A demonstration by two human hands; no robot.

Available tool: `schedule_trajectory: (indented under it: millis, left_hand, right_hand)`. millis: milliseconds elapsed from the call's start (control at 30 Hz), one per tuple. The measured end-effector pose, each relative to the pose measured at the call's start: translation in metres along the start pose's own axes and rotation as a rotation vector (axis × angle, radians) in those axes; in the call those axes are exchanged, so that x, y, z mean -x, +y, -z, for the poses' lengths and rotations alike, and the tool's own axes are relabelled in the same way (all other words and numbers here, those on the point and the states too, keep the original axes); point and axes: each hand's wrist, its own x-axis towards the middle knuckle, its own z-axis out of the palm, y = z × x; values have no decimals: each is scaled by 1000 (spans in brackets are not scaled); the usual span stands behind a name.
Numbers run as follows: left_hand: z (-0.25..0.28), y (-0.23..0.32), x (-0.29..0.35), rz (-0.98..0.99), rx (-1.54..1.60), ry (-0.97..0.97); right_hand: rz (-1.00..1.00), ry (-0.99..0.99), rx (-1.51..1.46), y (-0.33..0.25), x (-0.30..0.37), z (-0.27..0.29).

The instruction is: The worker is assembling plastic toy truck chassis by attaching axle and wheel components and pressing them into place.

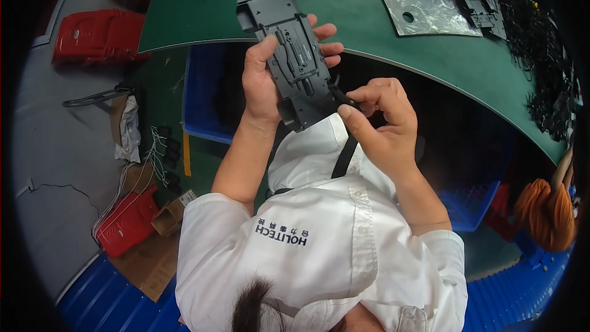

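A long black plastic chassis plate (298,55), with wheel-arch cutouts at its corners and moulded ribs, is held up in front of my body. My left hand (261,80) grips it from the left side, thumb on the face and fingers showing past the far edge. Close to the plate's lower right edge, my right hand (384,110) pinches a small black part (342,95) between thumb and fingers. That part meets or overlaps the plate's edge; its exact shape is hidden by my fingers.
A green-topped table (362,18) curves ahead, bearing a silvery sheet (418,0) and piled black parts (534,55) at right. Blue bins (209,92) stand beneath. Red plastic pieces (98,37) and a cardboard box (172,212) lie left. Another person's orange-clad part (547,212) shows at right.
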Motion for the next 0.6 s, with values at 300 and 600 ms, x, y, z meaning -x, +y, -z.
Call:
schedule_trajectory:
  millis: [300,600]
  left_hand:
    - [-9,-6,1,-291,-186,44]
    - [-12,-12,2,-479,-223,48]
  right_hand:
    - [-431,-81,-410,12,-1,-9]
    - [-391,-22,-330,15,-1,-26]
